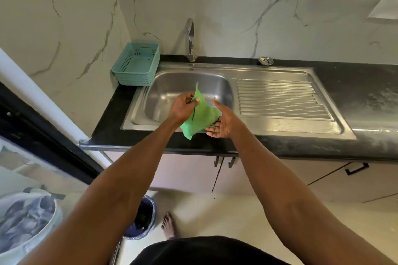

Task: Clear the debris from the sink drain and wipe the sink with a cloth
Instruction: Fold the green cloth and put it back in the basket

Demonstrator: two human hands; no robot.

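Observation:
A green cloth [201, 117] hangs above the front of the steel sink basin [170, 88]. My left hand [183, 106] pinches the cloth's upper edge between thumb and fingers. My right hand [223, 121] lies palm up under the cloth's right side, fingers straight, supporting it. The drain at the basin's bottom is hidden behind my hands and the cloth. The round metal drain strainer [266, 60] sits on the black counter behind the sink.
A curved tap [190, 38] stands behind the basin. A teal plastic basket [137, 63] sits at the back left. The ribbed draining board [277, 99] lies to the right. A lined bin [143, 219] stands on the floor below, beside my foot.

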